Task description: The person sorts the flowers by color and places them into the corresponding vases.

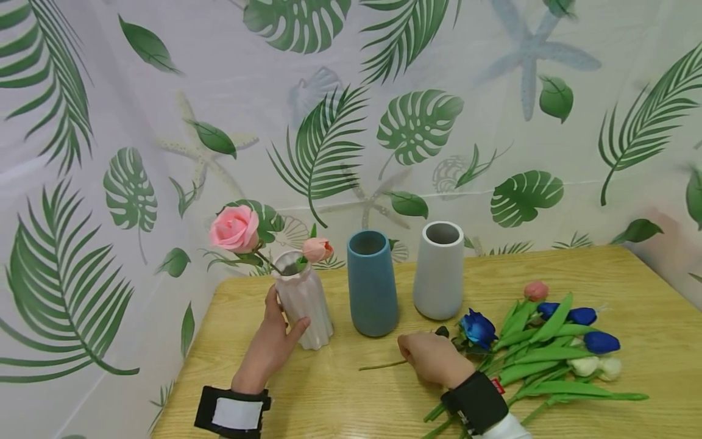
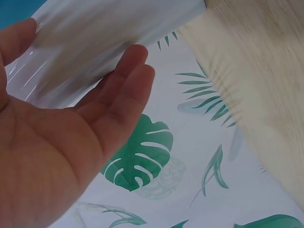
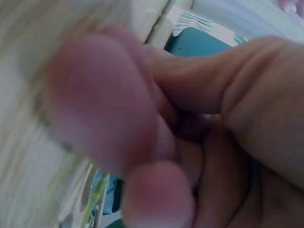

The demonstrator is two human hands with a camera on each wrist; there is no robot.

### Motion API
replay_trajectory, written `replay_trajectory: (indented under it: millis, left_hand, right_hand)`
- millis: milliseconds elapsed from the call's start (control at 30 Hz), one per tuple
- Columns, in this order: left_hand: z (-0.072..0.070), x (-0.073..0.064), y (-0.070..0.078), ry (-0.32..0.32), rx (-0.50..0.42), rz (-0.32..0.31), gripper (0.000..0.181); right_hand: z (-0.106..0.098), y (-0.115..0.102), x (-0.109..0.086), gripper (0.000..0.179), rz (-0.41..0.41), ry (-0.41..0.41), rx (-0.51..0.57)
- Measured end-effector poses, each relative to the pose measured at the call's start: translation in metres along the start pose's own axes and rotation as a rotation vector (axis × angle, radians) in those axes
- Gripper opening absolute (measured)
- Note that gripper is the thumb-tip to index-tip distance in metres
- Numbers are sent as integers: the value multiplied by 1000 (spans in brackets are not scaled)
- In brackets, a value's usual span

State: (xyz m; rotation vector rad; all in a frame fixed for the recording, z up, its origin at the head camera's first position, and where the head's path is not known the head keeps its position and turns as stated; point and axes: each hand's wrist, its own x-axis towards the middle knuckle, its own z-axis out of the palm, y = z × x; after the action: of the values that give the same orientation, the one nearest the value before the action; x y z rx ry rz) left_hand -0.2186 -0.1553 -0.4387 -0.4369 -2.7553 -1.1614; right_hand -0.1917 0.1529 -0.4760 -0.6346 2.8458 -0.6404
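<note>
On the left of the table stands a glossy white ribbed vase (image 1: 308, 308), tilted slightly, with a pink rose (image 1: 234, 229) and a pink tulip (image 1: 317, 249) in its mouth. My left hand (image 1: 270, 347) holds it at the side, thumb in front and fingers behind; the left wrist view shows that hand (image 2: 61, 128) against the vase wall (image 2: 90, 42). My right hand (image 1: 436, 358) pinches the stem of a blue rose (image 1: 478, 330) just above the table. The bloom points right, and the stem's end sticks out left. Curled fingers (image 3: 99, 104) hide the stem in the right wrist view.
A blue vase (image 1: 373, 292) and a plain white vase (image 1: 439, 274) stand upright at the middle back. Several tulips, such as a blue one (image 1: 601, 342), lie with green leaves (image 1: 540, 353) on the right. A leaf-patterned cloth (image 1: 351, 146) hangs behind the table (image 1: 329, 402).
</note>
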Motion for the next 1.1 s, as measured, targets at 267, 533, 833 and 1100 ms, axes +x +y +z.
replay_trajectory:
  millis: [267, 533, 833, 1100]
  left_hand:
    - [-4, -7, 6, -39, 93, -44, 85]
    - [-11, -12, 13, -87, 120, -77, 86]
    - [-15, -13, 20, -119, 190, -86, 87]
    - [-21, -23, 32, -169, 291, -156, 87]
  right_hand:
    - [0, -1, -2, 12, -5, -73, -76]
    - [-4, -4, -1, 10, -66, -53, 37]
    - [4, -4, 1, 34, -180, 111, -125]
    - [-2, -1, -3, 12, -98, -3, 159]
